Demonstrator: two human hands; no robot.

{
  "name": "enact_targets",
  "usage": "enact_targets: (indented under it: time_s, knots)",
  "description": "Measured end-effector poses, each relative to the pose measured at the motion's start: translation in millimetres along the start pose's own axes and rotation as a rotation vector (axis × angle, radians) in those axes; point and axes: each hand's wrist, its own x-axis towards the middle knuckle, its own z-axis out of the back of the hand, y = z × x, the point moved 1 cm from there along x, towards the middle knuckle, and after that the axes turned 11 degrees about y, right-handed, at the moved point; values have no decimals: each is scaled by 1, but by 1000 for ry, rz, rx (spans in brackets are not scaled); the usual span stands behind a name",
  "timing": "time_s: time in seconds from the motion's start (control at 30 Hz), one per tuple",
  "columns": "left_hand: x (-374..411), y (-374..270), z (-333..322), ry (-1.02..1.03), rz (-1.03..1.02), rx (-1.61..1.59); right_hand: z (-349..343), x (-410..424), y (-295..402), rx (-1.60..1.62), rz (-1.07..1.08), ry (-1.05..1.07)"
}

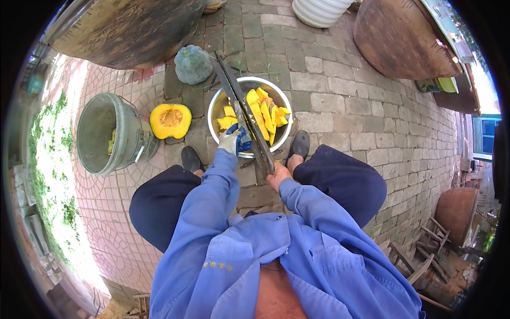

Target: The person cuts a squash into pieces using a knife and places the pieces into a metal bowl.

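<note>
Across a metal basin (289,131) on the ground between my feet lies a long, narrow dark slicing frame (261,149). Yellow pumpkin pieces (258,115) fill part of the basin. My left hand (235,139), in a white and blue work glove, is closed on a grey-green pumpkin piece (245,137) against the frame. The bare right hand (279,175) grips the frame's near end. Left of the basin, a halved pumpkin (171,121) rests cut side up, its seedy hollow showing. A whole grey-green pumpkin (193,64) sits beyond it.
A plastic bucket (119,135) with yellow scraps inside stands at the left. Large brown vessels (131,32) rise at the upper left and upper right (402,40). A white ribbed container (320,10) is at the top. Wooden stools or frames (432,243) lie at the lower right.
</note>
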Motion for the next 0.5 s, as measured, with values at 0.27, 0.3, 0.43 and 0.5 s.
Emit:
enact_targets:
  time_s: [0.27, 0.3, 0.43, 0.5]
  knots:
    - [-24, 3, 1, 315, 181, -310, 30, -20, 24, 91, 82, -31]
    - [-25, 2, 2, 308, 234, -339, 30, -21, 27, 71, 65, -27]
    - [-23, 8, -1, -14, 111, 19, 27, -24, 34, 17, 48, -44]
    - [-29, 8, -22, -96, -46, 271, 31, -27, 33, 4, 37, -62]
